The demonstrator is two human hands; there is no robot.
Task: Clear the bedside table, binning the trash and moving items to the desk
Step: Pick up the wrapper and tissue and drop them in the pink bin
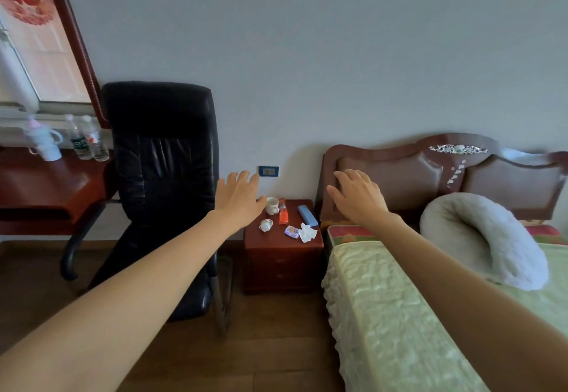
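Now both hands reach out over the room, empty.
Left grip (238,197) and right grip (358,196) are spread, holding nothing. On the bedside bench (281,245) lie a cup (272,205), red packet (283,213), blue case (307,215), tissue (307,232) and wrappers; the desk (46,188) stands left.

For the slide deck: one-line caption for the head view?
Both hands, left hand and right hand, open and empty, reach toward a cluttered bedside table between office chair and bed.

Head camera looks forward and down toward the distant bedside table (282,250).
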